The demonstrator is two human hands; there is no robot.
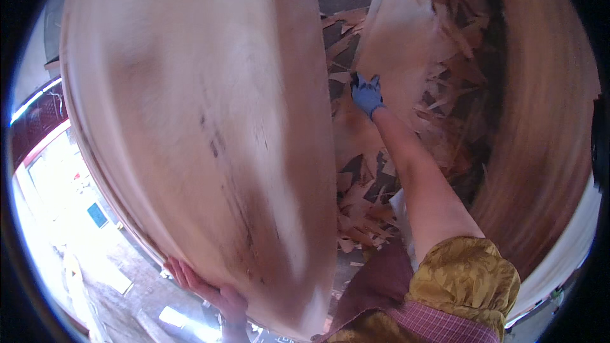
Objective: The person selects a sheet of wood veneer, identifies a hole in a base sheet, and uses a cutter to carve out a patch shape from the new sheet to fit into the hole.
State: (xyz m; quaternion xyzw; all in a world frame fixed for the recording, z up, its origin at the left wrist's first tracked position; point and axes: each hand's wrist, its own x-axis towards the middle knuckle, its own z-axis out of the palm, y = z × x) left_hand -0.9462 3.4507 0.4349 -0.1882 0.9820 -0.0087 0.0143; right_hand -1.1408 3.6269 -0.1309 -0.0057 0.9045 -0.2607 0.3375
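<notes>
A large pale wood veneer stack point(159, 108) fills the left and middle, with layered edges along its left side and dark streaks on its face. My bare left hand point(210, 289) rests against its lower left edge, fingers stretched out along it. My right hand point(367, 95), in a blue glove with dark fingertips, reaches down to a lower veneer sheet point(400, 32) beyond the stack. Its fingers look apart near the sheet's left edge; blur hides whether they touch it.
Broken veneer scraps point(365, 213) litter the dark floor around the lower sheet. A tall brown wooden surface point(546, 121), smeared by motion, curves along the right. At the far left lies a bright floor area point(140, 286) with loose pale pieces.
</notes>
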